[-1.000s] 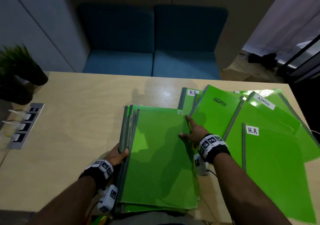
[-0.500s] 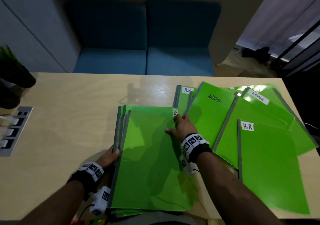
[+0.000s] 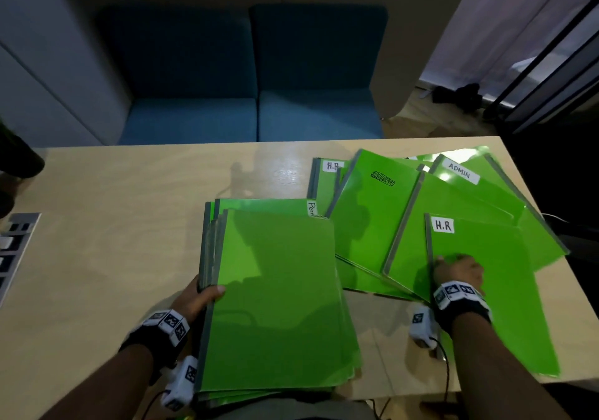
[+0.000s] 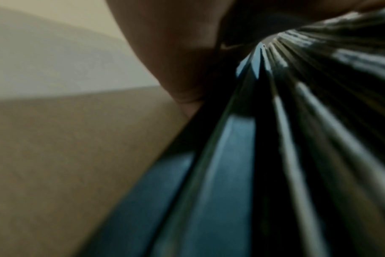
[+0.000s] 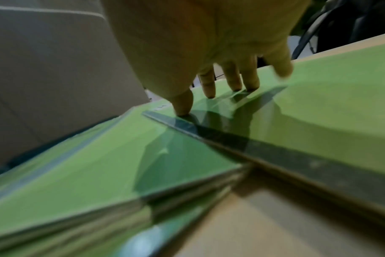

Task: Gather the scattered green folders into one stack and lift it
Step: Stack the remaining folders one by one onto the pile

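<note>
A stack of green folders lies on the wooden table in front of me. My left hand grips its grey spine edge, thumb on top; the left wrist view shows the spines beside my palm. To the right, several loose green folders fan out, one marked ADMIN and one with a scribble. My right hand rests on the nearest one, labelled H.R. Its straight fingertips press that cover by the grey spine.
A blue sofa stands behind the table's far edge. A grey socket panel is set in the table at the left, with a dark plant pot beyond it. The H.R folder overhangs the table's near right edge.
My right hand left the stack's right edge and moved right onto the H.R folder. My left hand kept its hold on the stack's spine.
</note>
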`<state>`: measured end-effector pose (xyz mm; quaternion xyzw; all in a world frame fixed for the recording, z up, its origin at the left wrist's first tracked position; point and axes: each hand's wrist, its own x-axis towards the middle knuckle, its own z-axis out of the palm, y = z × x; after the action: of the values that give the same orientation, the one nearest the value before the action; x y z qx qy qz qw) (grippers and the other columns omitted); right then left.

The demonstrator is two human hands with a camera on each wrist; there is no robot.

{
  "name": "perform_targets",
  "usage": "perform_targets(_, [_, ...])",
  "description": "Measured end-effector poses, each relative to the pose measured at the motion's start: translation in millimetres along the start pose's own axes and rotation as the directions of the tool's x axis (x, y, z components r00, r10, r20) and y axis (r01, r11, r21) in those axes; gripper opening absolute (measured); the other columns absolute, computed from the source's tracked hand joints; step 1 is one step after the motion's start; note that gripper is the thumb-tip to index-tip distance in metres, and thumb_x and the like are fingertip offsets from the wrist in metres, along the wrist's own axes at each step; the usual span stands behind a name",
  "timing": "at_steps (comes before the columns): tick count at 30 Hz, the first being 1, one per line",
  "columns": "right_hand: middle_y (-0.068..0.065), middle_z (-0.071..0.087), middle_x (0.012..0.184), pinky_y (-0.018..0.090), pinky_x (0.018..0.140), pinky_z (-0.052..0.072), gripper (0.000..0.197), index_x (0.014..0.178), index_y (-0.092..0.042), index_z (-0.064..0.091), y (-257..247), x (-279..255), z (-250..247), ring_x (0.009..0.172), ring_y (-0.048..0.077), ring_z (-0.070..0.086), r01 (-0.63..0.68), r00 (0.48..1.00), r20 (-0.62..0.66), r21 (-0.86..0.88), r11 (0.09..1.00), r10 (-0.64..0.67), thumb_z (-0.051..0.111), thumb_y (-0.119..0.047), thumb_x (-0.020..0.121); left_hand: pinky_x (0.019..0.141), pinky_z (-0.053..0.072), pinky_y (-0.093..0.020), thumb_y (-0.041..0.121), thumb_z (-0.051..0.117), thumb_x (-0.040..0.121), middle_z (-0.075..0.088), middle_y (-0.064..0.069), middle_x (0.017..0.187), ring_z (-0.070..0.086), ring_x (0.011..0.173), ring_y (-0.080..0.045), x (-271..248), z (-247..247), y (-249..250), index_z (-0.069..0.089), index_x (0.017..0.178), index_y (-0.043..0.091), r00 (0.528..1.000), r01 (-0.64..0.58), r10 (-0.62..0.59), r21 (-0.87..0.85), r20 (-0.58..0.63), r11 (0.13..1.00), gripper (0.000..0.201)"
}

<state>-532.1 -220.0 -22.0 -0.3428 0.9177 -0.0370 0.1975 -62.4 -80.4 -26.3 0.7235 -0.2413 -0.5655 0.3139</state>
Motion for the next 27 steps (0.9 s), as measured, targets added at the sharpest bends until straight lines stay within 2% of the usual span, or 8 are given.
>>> perform_targets(4, [0.020,0.053,0.129,0.052,0.093,0.049,0.063,0.122,-0.013,0.058,-7.3,-2.5,16.8,0.115,0.041,0.052,0.227,0.973,0.077,-0.164,0.960,-0.217,0.047,-0.061,0.083,0.099,0.042,-0.053,0.053,0.073,0.045,0.064,-0.016,0.113,0.059,0.106,-0.036,18.1,-6.7,-19.8,0.054,0.118,0.015,1.000,-0.009,0.009,0.027,0.012,1.000,0.085])
perform_targets(7, [0.012,0.033,0.152,0.050,0.104,0.041,0.055,0.138,-0.025,0.048,-22.6,-0.7,3.3,0.129,0.039,0.044,0.304,0.950,0.118,-0.129,0.944,-0.289,0.059,-0.047,0.089,0.097,0.042,-0.058,0.050,0.077,0.043,0.064,-0.022,0.113,0.060,0.104,-0.041,23.8,-8.1,-23.1,0.055,0.119,0.008,1.000,0.017,-0.017,0.014,0.000,1.000,0.090])
perform_targets(11, [0.014,0.025,0.154,0.063,0.108,0.030,0.080,0.143,-0.019,0.038,4.4,30.2,-7.7,0.140,0.038,0.028,0.055,0.997,0.051,-0.017,0.998,-0.054,0.067,-0.054,0.077,0.096,0.043,-0.057,0.042,0.074,0.046,0.061,-0.027,0.112,0.058,0.104,-0.043,15.0,-1.4,-11.1,0.054,0.115,0.008,1.000,0.031,-0.031,-0.022,0.005,0.999,0.079])
perform_targets(14, [0.021,0.023,0.152,0.062,0.110,0.025,0.106,0.147,-0.006,0.025,30.1,39.9,-10.9,0.141,0.039,0.021,-0.116,0.991,0.068,0.046,0.992,0.112,0.075,-0.061,0.071,0.096,0.043,-0.055,0.030,0.068,0.059,0.060,-0.025,0.114,0.058,0.104,-0.041,17.0,0.0,-13.5,0.052,0.118,0.009,0.999,0.038,-0.039,-0.063,-0.008,0.997,0.064])
perform_targets(18, [0.022,0.009,0.159,0.060,0.114,0.020,0.135,0.151,-0.004,0.010,39.8,48.6,-21.4,0.145,0.041,0.012,-0.208,0.974,0.100,0.027,0.978,0.205,0.081,-0.067,0.055,0.077,0.046,-0.036,0.022,0.062,0.058,0.063,-0.018,0.096,0.060,0.086,-0.030,11.7,8.6,-6.7,0.054,0.109,0.006,0.999,0.028,-0.031,-0.107,-0.029,0.994,0.054])
perform_targets(20, [0.020,0.005,0.160,0.060,0.113,0.024,0.138,0.151,-0.005,0.008,39.8,55.1,-24.0,0.145,0.043,0.012,-0.251,0.962,0.129,0.075,0.965,0.240,0.083,-0.066,0.053,0.080,0.046,-0.037,0.024,0.065,0.056,0.063,-0.015,0.095,0.059,0.086,-0.028,14.6,6.6,-10.2,0.053,0.114,0.005,0.999,0.014,-0.019,-0.131,-0.033,0.991,0.063])
perform_targets(23, [0.021,0.007,0.159,0.057,0.114,0.025,0.132,0.149,0.000,0.010,35.3,59.4,-27.2,0.144,0.043,0.014,-0.262,0.963,0.099,0.138,0.955,0.250,0.084,-0.060,0.058,0.096,0.043,-0.048,0.036,0.072,0.047,0.063,-0.019,0.108,0.060,0.096,-0.031,21.2,0.8,-17.3,0.053,0.119,0.009,0.999,0.006,-0.011,-0.117,-0.040,0.993,0.080])
perform_targets(27, [0.024,0.016,0.155,0.052,0.114,0.020,0.125,0.145,0.006,0.017,25.5,61.8,-24.3,0.144,0.040,0.016,-0.195,0.980,0.048,0.128,0.972,0.191,0.082,-0.059,0.061,0.099,0.040,-0.049,0.049,0.071,0.038,0.063,-0.015,0.108,0.059,0.101,-0.032,20.6,0.6,-18.3,0.052,0.119,0.012,0.999,0.012,-0.014,-0.062,-0.042,0.998,0.091])
